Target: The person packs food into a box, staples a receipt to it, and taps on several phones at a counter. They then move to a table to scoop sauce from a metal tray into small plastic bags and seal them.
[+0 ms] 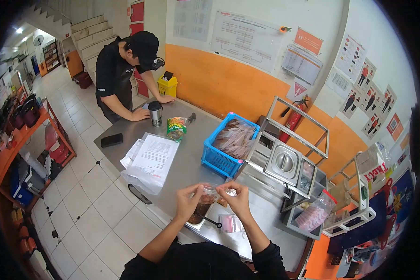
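My left hand (188, 201) and my right hand (235, 199) are raised over the near edge of the steel table. Between them they pinch the top of a small clear plastic bag (209, 190), one hand at each side. Below my left hand is a white-rimmed container (197, 227) of dark brown food, partly hidden by the hand. A dark-handled utensil (210, 220) rests in it, its handle pointing right. Beneath my right hand lies a stack of small clear bags with pink edges (232, 223). A small brown-filled packet (222, 201) shows between my hands.
A blue basket (224, 156) full of brown-filled packets stands ahead. Rightward are a steel rack with a lidded pan (283, 161) and a grey bin (303, 212). Papers (153, 156), a phone (112, 140), a tumbler (155, 114) and a green packet (176, 128) lie leftward. Another person (121, 77) leans on the table.
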A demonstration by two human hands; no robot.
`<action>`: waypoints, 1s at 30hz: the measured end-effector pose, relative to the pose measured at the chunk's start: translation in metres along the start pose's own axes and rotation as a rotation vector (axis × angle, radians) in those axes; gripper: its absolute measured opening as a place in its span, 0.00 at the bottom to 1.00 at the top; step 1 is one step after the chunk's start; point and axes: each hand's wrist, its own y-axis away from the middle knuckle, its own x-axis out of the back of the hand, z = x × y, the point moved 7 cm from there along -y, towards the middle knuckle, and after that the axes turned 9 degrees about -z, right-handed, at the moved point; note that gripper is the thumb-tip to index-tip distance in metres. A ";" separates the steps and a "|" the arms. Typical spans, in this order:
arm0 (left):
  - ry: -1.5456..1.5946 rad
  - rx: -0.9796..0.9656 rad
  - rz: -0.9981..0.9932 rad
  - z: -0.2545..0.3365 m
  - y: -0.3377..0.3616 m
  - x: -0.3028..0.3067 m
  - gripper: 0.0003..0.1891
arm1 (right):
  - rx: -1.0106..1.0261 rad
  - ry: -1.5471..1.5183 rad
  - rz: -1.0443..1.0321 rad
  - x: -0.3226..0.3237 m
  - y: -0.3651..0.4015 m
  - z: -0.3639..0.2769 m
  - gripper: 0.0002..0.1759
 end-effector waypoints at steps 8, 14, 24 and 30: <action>0.033 0.059 -0.005 0.000 -0.001 -0.008 0.09 | 0.018 -0.037 -0.019 0.002 -0.003 0.007 0.09; 0.000 0.030 0.010 -0.003 -0.004 -0.012 0.09 | -0.031 -0.037 -0.022 0.000 -0.002 0.013 0.09; 0.039 0.065 -0.047 -0.016 -0.014 -0.026 0.09 | -0.090 -0.044 -0.022 0.008 -0.006 0.025 0.10; -0.054 0.061 -0.119 -0.035 -0.043 -0.056 0.09 | -0.059 0.033 0.072 0.043 -0.007 0.034 0.06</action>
